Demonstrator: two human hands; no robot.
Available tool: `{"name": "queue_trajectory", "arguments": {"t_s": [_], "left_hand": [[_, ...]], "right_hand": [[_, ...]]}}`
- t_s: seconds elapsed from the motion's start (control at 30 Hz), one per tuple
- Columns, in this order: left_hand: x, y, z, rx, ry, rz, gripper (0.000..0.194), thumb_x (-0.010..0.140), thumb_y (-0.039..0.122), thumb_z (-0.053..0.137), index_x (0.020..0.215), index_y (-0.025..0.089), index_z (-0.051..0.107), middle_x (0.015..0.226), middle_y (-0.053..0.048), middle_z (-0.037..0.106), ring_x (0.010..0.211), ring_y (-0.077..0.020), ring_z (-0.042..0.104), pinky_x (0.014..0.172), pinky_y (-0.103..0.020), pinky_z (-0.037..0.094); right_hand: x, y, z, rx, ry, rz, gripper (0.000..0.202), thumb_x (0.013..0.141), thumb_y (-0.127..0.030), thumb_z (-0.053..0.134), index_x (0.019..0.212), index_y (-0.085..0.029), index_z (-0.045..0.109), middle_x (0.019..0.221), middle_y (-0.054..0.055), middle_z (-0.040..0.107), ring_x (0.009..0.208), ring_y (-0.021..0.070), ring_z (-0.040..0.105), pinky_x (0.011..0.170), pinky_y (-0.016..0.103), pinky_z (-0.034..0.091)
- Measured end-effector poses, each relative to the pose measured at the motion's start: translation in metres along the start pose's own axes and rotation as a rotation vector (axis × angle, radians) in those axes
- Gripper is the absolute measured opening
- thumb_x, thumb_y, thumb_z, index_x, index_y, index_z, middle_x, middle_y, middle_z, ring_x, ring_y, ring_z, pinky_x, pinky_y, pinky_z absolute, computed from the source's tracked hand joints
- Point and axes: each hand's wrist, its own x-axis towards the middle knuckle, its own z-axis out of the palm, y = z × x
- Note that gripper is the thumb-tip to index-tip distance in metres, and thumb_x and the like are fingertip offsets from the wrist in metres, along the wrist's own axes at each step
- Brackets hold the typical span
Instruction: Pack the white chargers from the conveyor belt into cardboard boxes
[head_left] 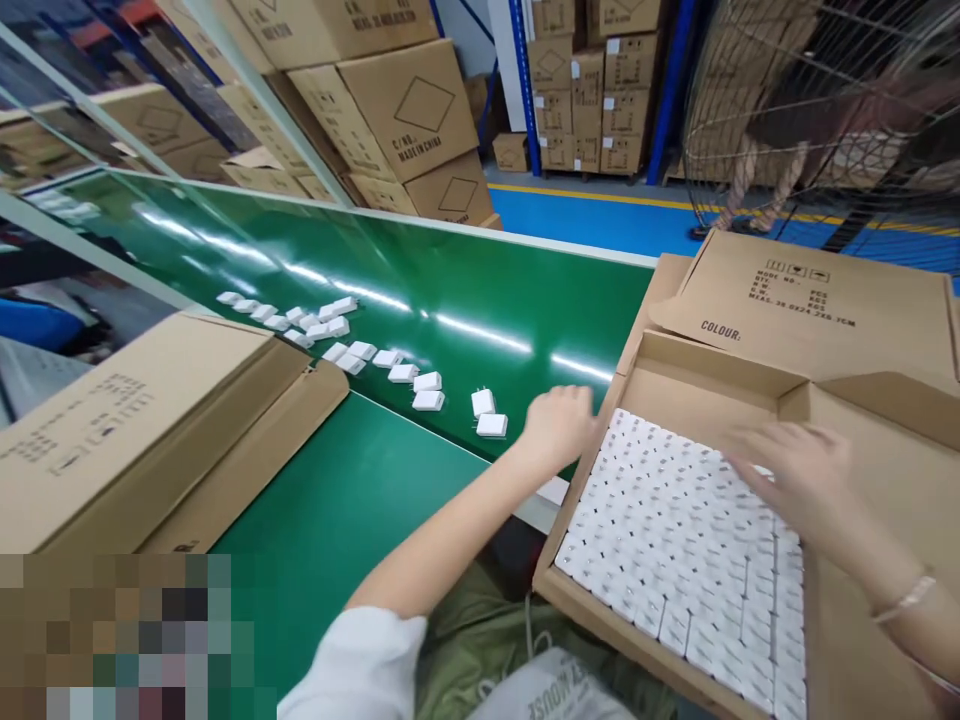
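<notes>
While the long green belt (525,290) is stretching diagonally across the view, stacked boxes (409,110) are standing beyond its far edge. Green desk (322,480) is adjoining the near side, at left. Open carton (697,375) is lying at right, its printed lid (810,300) spreading out behind; a brown carton (142,420) is lying at far left, its flap reaching over the desk. Inside the open carton, packed white plugs (660,520) are filling a tight block, prongs showing. Left hand (562,425) is hovering by the carton's left wall, fingers curling; cannot tell if its grip is holding anything. Right hand (799,475), blurring, is passing over the block's right part; its grip is not reading clearly either. Loose white plugs (427,382) are lying scattered along the belt, two of them sitting apart from the rest, nearest the left hand.
</notes>
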Motion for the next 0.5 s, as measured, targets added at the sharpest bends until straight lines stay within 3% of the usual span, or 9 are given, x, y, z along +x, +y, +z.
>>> {"name": "queue_trajectory", "arguments": {"t_s": [0.07, 0.13, 0.23, 0.37, 0.5], "left_hand": [[-0.012, -0.029, 0.021, 0.083, -0.087, -0.127, 0.031, 0.085, 0.031, 0.041, 0.105, 0.009, 0.05, 0.107, -0.02, 0.059, 0.105, -0.0324, 0.055, 0.082, -0.042, 0.046], [-0.018, -0.045, 0.043, 0.08, -0.151, -0.148, 0.036, 0.081, 0.036, 0.051, 0.104, 0.009, 0.05, 0.103, -0.019, 0.061, 0.099, -0.0323, 0.059, 0.076, -0.04, 0.048], [-0.021, -0.062, 0.052, 0.035, -0.164, -0.13, 0.036, 0.081, 0.039, 0.05, 0.104, 0.011, 0.049, 0.099, -0.015, 0.063, 0.092, -0.028, 0.062, 0.074, -0.036, 0.049], [-0.026, -0.103, 0.029, 0.012, -0.085, -0.094, 0.03, 0.084, 0.033, 0.046, 0.109, 0.016, 0.045, 0.111, -0.012, 0.057, 0.103, -0.0257, 0.058, 0.081, -0.035, 0.048], [-0.031, -0.137, 0.025, 0.007, -0.08, -0.048, 0.032, 0.079, 0.018, 0.05, 0.11, 0.016, 0.045, 0.114, -0.013, 0.053, 0.107, -0.0251, 0.054, 0.083, -0.034, 0.048]], "right_hand": [[0.018, -0.057, -0.007, 0.049, -0.061, -0.143, 0.036, 0.094, -0.04, 0.033, 0.107, -0.022, 0.061, 0.114, 0.009, 0.062, 0.108, 0.0282, 0.05, 0.095, 0.052, 0.025], [0.035, -0.113, -0.007, 0.022, -0.189, -0.288, 0.031, 0.094, -0.03, 0.034, 0.101, -0.019, 0.062, 0.108, 0.011, 0.062, 0.104, 0.0276, 0.05, 0.089, 0.048, 0.031], [0.053, -0.175, 0.008, -0.066, -0.439, -0.397, 0.024, 0.093, -0.023, 0.042, 0.092, -0.014, 0.064, 0.096, 0.014, 0.063, 0.1, 0.0277, 0.051, 0.085, 0.043, 0.035], [0.063, -0.213, 0.045, -0.089, -0.608, -0.335, 0.021, 0.079, -0.017, 0.062, 0.098, -0.009, 0.063, 0.098, 0.015, 0.064, 0.097, 0.0277, 0.056, 0.079, 0.037, 0.042], [0.079, -0.215, 0.066, -0.071, -0.669, -0.182, 0.033, 0.071, -0.013, 0.065, 0.103, -0.008, 0.06, 0.093, 0.015, 0.066, 0.088, 0.0284, 0.063, 0.068, 0.034, 0.045]]}}
